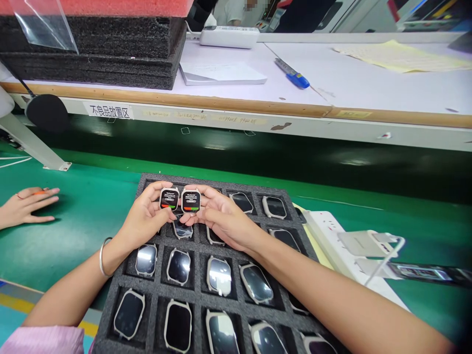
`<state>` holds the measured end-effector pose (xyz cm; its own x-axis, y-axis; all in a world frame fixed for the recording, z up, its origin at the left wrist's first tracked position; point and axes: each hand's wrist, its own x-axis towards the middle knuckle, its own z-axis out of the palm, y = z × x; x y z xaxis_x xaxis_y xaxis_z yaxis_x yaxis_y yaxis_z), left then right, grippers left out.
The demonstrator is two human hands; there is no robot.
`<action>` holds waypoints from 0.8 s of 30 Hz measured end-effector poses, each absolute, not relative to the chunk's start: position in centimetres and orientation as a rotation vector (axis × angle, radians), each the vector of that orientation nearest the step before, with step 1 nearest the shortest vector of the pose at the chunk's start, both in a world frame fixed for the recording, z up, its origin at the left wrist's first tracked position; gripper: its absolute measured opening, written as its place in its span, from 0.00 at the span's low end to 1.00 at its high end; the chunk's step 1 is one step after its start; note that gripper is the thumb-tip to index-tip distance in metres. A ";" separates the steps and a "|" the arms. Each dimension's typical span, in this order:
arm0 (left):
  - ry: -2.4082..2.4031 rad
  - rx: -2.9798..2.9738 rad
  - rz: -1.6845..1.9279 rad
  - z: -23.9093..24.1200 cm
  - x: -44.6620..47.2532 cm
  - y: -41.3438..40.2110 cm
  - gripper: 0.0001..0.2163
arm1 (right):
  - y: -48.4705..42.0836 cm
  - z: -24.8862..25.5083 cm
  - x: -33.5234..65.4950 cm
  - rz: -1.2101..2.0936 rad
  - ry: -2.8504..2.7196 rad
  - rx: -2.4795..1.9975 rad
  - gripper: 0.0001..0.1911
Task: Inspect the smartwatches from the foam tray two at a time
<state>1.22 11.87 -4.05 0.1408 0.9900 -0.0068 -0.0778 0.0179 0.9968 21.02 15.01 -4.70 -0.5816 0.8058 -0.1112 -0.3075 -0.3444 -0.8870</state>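
My left hand [145, 216] pinches a lit watch body [169, 198] whose screen shows text and a red and green bar. My right hand [221, 219] grips a second lit watch body [191, 201] with the same kind of screen. The two watches are side by side, almost touching, above the far rows of a dark foam tray [162, 287]. Several dark-screened watch bodies [179, 266] sit in the tray's square pockets below my hands. A bracelet is on my left wrist.
Another person's hand [25, 205] rests flat on the green mat at the left. A white power strip [332, 236] and a clear stand [372, 246] lie right of the tray. Stacked black foam [96, 49], a white booklet [221, 73] and a blue pen [293, 74] sit on the raised shelf.
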 end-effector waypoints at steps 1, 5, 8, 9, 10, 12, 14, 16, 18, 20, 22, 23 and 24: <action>1.051 1.207 1.134 -4.0 1.2 11.9 0.22 | 15.0 -4.7 21.0 1.983 -1.145 -0.727 0.26; 1.036 1.212 1.136 -4.0 1.2 11.8 0.22 | 15.0 -4.7 21.0 1.982 -1.149 -0.726 0.26; 1.023 1.204 1.136 -3.9 1.3 11.8 0.22 | 15.0 -4.6 21.0 1.988 -1.147 -0.719 0.26; 1.019 1.204 1.136 -3.9 1.3 11.8 0.22 | 15.0 -4.6 21.0 1.988 -1.147 -0.719 0.26; 1.016 1.203 1.138 -3.9 1.3 11.9 0.22 | 15.0 -4.6 21.0 1.986 -1.148 -0.722 0.26; 1.009 1.205 1.142 -3.9 1.3 11.9 0.22 | 15.0 -4.6 21.0 1.981 -1.155 -0.732 0.26; 1.003 1.207 1.146 -4.0 1.3 11.9 0.22 | 15.0 -4.6 21.0 1.974 -1.165 -0.736 0.25; 0.999 1.214 1.144 -4.1 1.3 11.9 0.22 | 15.0 -4.6 21.0 1.969 -1.173 -0.733 0.25; 0.998 1.225 1.143 -4.1 1.3 11.9 0.22 | 15.0 -4.7 21.0 1.965 -1.176 -0.732 0.26; 1.002 1.229 1.140 -4.2 1.2 11.9 0.22 | 15.0 -4.7 21.0 1.964 -1.178 -0.734 0.26; 1.000 1.227 1.141 -4.1 1.3 11.9 0.22 | 15.0 -4.7 21.0 1.962 -1.178 -0.738 0.26; 0.998 1.225 1.142 -4.1 1.3 11.9 0.22 | 15.0 -4.7 21.0 1.962 -1.179 -0.740 0.26; 0.994 1.225 1.142 -4.1 1.3 11.9 0.21 | 15.0 -4.7 21.0 1.964 -1.178 -0.741 0.26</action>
<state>1.27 11.93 -4.12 0.1734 0.9844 0.0303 -0.1060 -0.0119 0.9943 21.01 14.99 -4.74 -0.5770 0.8094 -0.1092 -0.2845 -0.3246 -0.9021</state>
